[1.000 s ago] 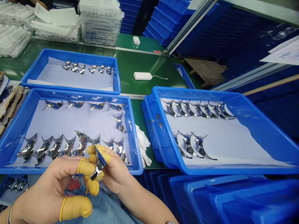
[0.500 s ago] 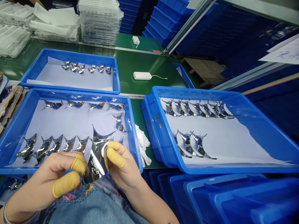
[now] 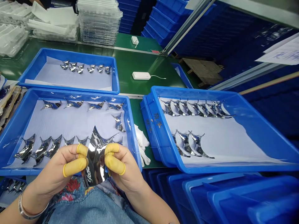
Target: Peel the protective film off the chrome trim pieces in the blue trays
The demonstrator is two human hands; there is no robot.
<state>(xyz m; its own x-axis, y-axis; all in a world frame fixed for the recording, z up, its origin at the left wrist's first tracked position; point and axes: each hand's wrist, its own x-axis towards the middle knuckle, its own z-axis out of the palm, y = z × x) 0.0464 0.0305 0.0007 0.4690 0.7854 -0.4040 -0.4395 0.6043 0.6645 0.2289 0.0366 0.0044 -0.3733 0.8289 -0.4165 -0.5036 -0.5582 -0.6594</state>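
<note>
A shiny chrome part (image 3: 97,158) with pointed corners and white lettering at its lower left is held up between both hands, above my lap. My left hand (image 3: 63,166) pinches its left edge with yellow finger cots on thumb and fingers. Gripping the right edge is my right hand (image 3: 123,165), with yellow cots too. Behind them lies a blue tray (image 3: 81,93) lined with white paper, bearing similar chrome parts (image 3: 54,146) in rows at front and back. My hands hide some of the front row.
To the right, another blue tray (image 3: 257,130) sits stacked and holds rows of chrome parts. A smaller blue tray (image 3: 77,53) with small chrome pieces stands behind. White gloves (image 3: 141,143) lie between trays. A white device (image 3: 141,76) and clear plastic boxes (image 3: 99,25) are farther back.
My left hand has moved up to the chrome part's left edge and now pinches it. The part has turned, so its lettering shows lower and further left. The right hand keeps its hold.
</note>
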